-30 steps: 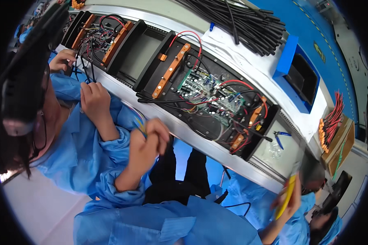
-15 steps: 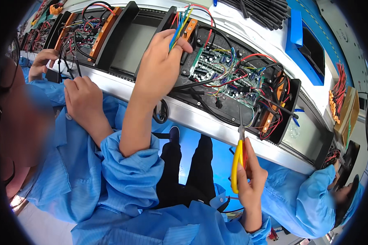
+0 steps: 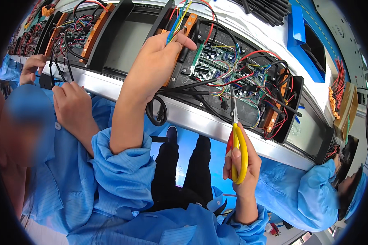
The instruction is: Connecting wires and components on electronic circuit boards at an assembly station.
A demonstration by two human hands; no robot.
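My left hand [image 3: 151, 61] is closed around a bundle of thin blue, yellow and green wires [image 3: 176, 25], whose ends stick up past the fingers. It hovers at the left end of a black housing that holds a green circuit board [image 3: 204, 69] crowded with components. My right hand [image 3: 249, 169] grips scissors [image 3: 242, 153] with yellow and red handles. The narrow blades point up over the near side of the board, beside a tangle of thin wires [image 3: 223, 92]. Whether the tips touch anything, I cannot tell.
A silver rail [image 3: 192, 115] runs along the near edge. Similar wired housings [image 3: 75, 36] stand to the left, where a co-worker's hand [image 3: 75, 104] works. Beyond the board lie black rods [image 3: 265, 11] and a blue box [image 3: 304, 45]. Another person [image 3: 315, 196] sits at right.
My right hand has shifted slightly left, and the scissors have turned, bringing the blade tips further up over the board. The left hand still holds the wires.
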